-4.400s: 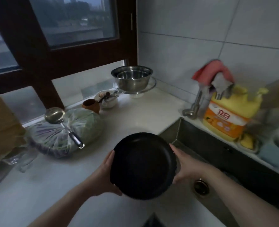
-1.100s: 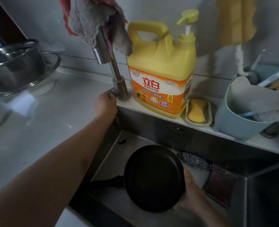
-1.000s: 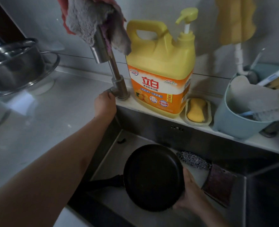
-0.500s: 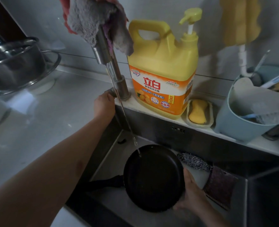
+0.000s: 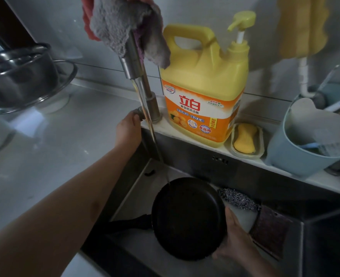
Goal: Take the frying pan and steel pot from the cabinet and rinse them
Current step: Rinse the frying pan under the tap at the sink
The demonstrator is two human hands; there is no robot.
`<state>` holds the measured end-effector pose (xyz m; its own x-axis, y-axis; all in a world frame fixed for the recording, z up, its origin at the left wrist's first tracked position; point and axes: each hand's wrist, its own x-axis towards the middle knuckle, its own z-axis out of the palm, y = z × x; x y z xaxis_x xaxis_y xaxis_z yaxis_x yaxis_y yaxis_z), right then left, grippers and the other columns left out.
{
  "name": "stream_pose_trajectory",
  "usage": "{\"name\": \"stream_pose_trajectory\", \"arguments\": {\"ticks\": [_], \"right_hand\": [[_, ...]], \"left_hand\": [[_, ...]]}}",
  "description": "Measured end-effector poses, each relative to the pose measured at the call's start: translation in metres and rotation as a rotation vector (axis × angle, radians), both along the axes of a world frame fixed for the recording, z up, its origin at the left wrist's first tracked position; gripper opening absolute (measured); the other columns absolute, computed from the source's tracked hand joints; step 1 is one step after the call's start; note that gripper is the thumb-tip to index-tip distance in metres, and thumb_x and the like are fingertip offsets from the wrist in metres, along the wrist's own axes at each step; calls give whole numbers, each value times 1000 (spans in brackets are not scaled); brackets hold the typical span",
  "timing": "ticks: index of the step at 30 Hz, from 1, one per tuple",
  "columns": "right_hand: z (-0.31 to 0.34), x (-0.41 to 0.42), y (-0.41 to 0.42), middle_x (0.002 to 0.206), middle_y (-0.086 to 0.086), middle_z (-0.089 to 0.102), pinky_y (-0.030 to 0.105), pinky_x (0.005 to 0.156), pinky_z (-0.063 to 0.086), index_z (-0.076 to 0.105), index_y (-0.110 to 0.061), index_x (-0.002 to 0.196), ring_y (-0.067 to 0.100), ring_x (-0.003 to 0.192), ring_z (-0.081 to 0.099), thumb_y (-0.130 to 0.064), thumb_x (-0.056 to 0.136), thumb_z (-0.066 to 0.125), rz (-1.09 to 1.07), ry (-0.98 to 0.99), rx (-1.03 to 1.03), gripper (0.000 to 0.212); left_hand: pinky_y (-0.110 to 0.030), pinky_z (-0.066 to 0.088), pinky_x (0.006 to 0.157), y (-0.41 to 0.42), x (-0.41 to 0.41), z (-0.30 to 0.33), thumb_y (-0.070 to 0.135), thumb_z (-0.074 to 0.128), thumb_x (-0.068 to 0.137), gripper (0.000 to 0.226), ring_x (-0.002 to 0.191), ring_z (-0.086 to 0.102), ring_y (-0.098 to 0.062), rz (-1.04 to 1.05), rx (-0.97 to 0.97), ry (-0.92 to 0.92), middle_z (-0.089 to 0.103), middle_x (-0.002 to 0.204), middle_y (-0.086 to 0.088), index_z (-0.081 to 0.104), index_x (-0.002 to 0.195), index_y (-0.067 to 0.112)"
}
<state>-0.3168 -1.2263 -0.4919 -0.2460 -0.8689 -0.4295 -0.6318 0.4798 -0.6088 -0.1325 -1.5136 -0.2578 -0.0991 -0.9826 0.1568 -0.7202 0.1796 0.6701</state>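
Note:
A black frying pan point(image 5: 187, 218) sits low in the steel sink point(image 5: 187, 170), its handle pointing left. My right hand point(image 5: 235, 240) grips the pan's right rim. My left hand point(image 5: 128, 130) grips the tap handle point(image 5: 138, 112) at the base of the faucet point(image 5: 137, 66). A thin stream of water point(image 5: 155, 140) runs from the spout onto the pan's far edge. A steel pot point(image 5: 19, 76) stands on the counter at the far left, on a glass lid.
Grey and red cloths point(image 5: 123, 21) hang over the faucet. Behind the sink stand a yellow detergent jug point(image 5: 203, 92), a soap dish point(image 5: 246, 139) and a blue tub point(image 5: 305, 146) of brushes. A steel scourer point(image 5: 237, 198) and a dark pad point(image 5: 269, 230) lie in the sink.
The pan went from above the counter down into the sink. My left hand reached the tap handle, and water started running onto the pan within the last second.

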Motion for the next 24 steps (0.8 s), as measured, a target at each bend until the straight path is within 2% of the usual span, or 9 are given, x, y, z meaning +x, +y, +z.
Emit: {"name": "stream_pose_trajectory", "arguments": {"ticks": [3,5,7,9,12,15,19,22,24], "right_hand": [[-5,-1,1,162,-9,-6,43,112,36,-16,-18,154,10,149,9,-67,24,77,10,10,-10,167],[-6,0,1,162,-11,-5,42,111,37,-16,-20,154,10,149,12,-70,26,77,10,15,-23,167],[-5,0,1,161,-13,-9,44,112,37,-20,-22,153,9,149,11,-73,28,77,8,11,-35,166],[-4,-1,1,162,-13,-9,44,111,37,-19,-22,153,9,149,11,-73,29,77,4,6,-43,165],[-9,-3,1,162,-12,-3,42,112,37,-13,-23,154,7,149,11,-69,30,79,7,-1,-57,162],[-15,-8,1,162,-16,-6,45,113,35,-14,-27,154,6,149,8,-72,31,81,16,-12,-90,162],[-18,-11,-2,161,-19,-11,44,115,33,-15,-30,154,7,149,8,-73,32,83,33,-50,-137,162],[-19,-12,-4,162,-15,-10,38,119,26,-14,-25,155,7,150,2,-70,33,86,43,-121,-173,164],[-20,-12,-6,163,-12,-7,33,120,23,-10,-21,155,6,150,1,-65,34,91,60,-172,-223,164]], "left_hand": [[-33,44,78,15,14,-25,24,36,102,27,81,54,-11,-1,26,76,55,89,3,51,120,9],[-34,41,96,32,35,-65,17,46,98,36,110,57,-24,-99,112,-101,60,117,-8,47,133,7],[-24,23,112,56,58,-106,25,61,89,73,139,30,-26,-317,324,-344,30,151,-15,25,148,3],[-10,7,110,75,75,-138,44,74,72,112,144,10,-20,-552,477,-478,4,156,-11,6,150,1],[-22,10,115,90,83,-166,40,84,64,134,147,6,-23,-625,643,-688,-6,159,-13,-13,150,7],[-24,11,117,95,80,-181,34,87,63,137,147,3,-24,-647,691,-684,-8,159,-14,-16,149,6],[-10,1,106,102,79,-197,31,88,60,140,147,1,-23,-680,673,-597,-11,157,-16,-18,148,4],[-4,2,105,101,83,-206,33,91,53,140,143,10,-15,-726,618,-478,1,153,-4,-15,143,18],[-2,1,105,100,87,-209,38,92,50,142,141,7,-11,-744,604,-437,3,149,0,-13,144,17]]}}
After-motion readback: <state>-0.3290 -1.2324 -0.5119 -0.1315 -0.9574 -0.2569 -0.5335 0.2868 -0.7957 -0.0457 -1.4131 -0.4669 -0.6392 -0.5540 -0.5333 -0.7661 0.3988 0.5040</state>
